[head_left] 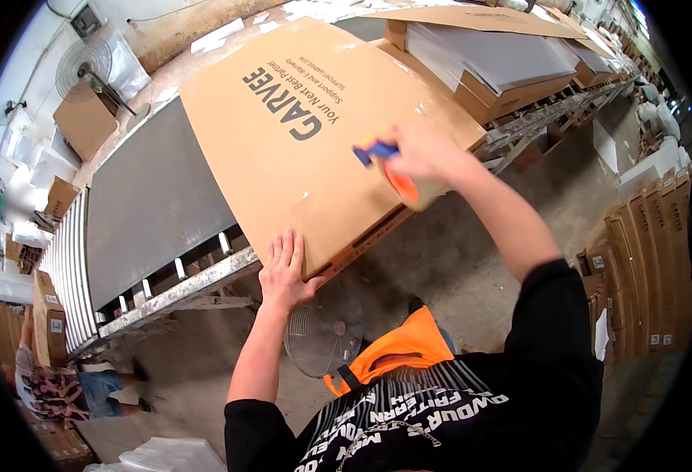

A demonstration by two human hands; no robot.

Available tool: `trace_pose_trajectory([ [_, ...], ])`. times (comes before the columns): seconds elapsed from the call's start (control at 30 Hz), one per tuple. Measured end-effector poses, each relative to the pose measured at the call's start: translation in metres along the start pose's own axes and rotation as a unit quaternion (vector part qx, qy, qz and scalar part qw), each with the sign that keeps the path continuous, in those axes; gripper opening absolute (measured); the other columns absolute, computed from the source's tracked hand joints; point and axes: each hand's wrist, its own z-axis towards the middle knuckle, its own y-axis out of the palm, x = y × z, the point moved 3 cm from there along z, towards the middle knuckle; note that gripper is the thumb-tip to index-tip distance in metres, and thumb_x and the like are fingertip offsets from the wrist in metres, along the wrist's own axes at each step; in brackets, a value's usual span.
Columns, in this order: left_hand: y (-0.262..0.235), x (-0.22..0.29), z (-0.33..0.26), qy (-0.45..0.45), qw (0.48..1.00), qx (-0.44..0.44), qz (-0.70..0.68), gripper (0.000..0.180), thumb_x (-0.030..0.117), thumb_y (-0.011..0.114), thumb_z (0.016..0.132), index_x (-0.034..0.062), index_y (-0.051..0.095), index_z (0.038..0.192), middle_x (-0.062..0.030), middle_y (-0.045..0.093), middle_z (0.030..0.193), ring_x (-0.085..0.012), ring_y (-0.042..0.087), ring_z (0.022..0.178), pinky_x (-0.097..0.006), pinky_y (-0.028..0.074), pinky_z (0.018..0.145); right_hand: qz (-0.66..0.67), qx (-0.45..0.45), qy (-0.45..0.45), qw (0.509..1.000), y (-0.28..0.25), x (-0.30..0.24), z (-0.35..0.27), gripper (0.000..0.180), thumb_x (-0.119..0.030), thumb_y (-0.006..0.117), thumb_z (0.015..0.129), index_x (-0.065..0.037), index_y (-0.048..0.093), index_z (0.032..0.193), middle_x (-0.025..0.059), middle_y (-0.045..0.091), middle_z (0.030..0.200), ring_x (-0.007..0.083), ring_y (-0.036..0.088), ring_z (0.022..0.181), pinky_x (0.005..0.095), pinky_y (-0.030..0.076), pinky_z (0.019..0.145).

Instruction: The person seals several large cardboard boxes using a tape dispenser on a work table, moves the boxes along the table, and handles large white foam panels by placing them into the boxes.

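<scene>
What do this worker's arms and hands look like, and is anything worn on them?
Both hands, left hand and right hand, are bare, with no gloves, rings or watch visible. The forearms are uncovered; short black sleeves of a black T-shirt with white lettering end near the elbows.

To my left on the roller conveyor [169,293] lies a grey sheet [153,200]. At its far edge sit open cartons holding grey panels [491,59]. A floor fan [324,334] stands below the conveyor's near edge. Flat boxes [653,259] lean upright on my right, and 1 wall fan [82,69] hangs at far left.
</scene>
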Motion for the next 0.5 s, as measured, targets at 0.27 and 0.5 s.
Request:
trace_pose_trajectory([
  [0.27,-0.011,-0.021,-0.017,-0.013,1.000,-0.003,0.014,0.099,0.045,0.085,0.054,0.0013,0.049,0.135,-0.0221,0.046,0.141,-0.0403,0.046,0.130,-0.048,0.036,0.110,-0.046,-0.246,0.059,0.966,0.019,-0.009,-0.016,0.027,-0.025,0.072,0.054,-0.004,0.072,0.070,0.0170,0.070,0.079,0.0301,0.069,0.077,0.0388,0.055,0.066],
  [0.5,-0.007,-0.012,0.002,0.014,1.000,0.006,0.021,0.100,0.045,0.084,0.057,0.0017,0.046,0.138,-0.0221,0.044,0.143,-0.0407,0.044,0.131,-0.048,0.035,0.110,-0.232,-0.218,-0.015,0.948,0.155,0.018,-0.054,0.030,-0.022,0.072,0.059,-0.013,0.074,0.088,0.0082,0.071,0.091,0.0258,0.069,0.087,0.0388,0.055,0.073],
])
